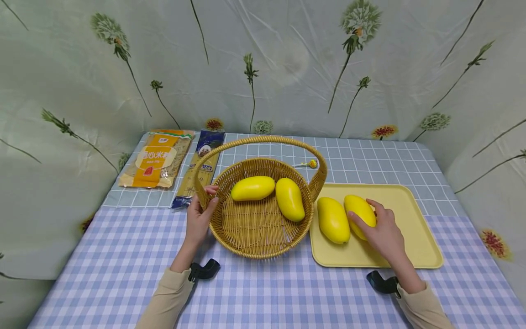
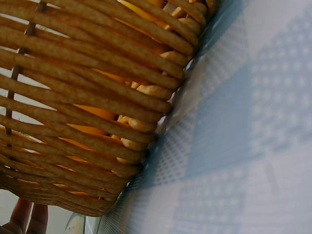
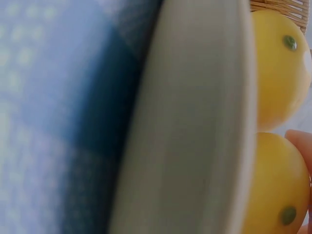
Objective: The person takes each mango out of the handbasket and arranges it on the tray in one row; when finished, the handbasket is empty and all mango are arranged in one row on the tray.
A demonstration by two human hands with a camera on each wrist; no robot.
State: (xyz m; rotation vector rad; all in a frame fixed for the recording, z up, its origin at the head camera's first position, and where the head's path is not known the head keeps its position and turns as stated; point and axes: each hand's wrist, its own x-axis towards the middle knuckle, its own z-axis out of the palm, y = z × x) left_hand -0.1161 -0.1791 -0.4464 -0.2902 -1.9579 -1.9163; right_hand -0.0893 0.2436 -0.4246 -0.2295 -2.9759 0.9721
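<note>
A round wicker basket (image 1: 230, 244) with a tall arched handle stands mid-table, two yellow mangoes (image 1: 252, 188) lying inside. My left hand (image 1: 199, 217) holds its left rim at the foot of the handle, thumb on the inner side. In the left wrist view, the woven wall (image 2: 83, 92) fills much of the picture and two fingertips (image 2: 36, 219) show below it. On a yellow tray (image 1: 415, 242) lie two more mangoes. The right-hand mango (image 1: 358, 211) is between the thumb and fingers of my right hand (image 1: 384, 230); the other mango (image 1: 333, 221) lies beside it, near the basket.
At the back left lie an orange-and-clear food packet (image 1: 158, 157) and a blue-ended pasta packet (image 1: 193, 176), the latter partly behind the basket handle. A small yellow thing on a white stick (image 1: 312, 163) lies behind the basket. A floral curtain (image 1: 287, 68) hangs along the table's back.
</note>
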